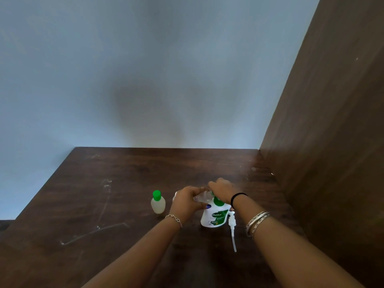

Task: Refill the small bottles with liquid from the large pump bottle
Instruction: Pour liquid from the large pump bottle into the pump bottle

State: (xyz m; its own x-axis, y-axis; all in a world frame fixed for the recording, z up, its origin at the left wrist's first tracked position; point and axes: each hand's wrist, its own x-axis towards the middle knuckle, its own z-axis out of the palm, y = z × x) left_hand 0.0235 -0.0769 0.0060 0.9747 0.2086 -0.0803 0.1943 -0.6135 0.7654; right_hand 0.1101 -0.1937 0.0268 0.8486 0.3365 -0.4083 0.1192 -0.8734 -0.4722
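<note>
A clear small bottle (202, 198) is held on its side over the counter (116, 183), low in the view at about 6 o'clock. Its long axis runs roughly 9 to 3 o'clock, its mouth toward 3 o'clock, where the right hand (221, 189) covers it. The left hand (187, 201) wraps its fingers and thumb round the body. The right hand's fingers curl down over the neck end, seemingly on the cap or mouth, though what they pinch is hidden.

Just beneath stands the large pump bottle (215, 217), upright, white with a green label, its pump removed. The pump head (232, 225) lies on the counter touching the bottle's 3 o'clock side, dip tube trailing toward 6 o'clock.

A 2nd small bottle (158, 203), green-capped and holding pale liquid, stands upright near the left hand at its 9 o'clock side.

The held bottle looks like thin, light plastic that would dent under a hard squeeze, so a grip round the mid-body suits it. Soap on the walls would make it slippery. The large bottle is likely heavier and steadier; its waist is the natural hold for pouring.
</note>
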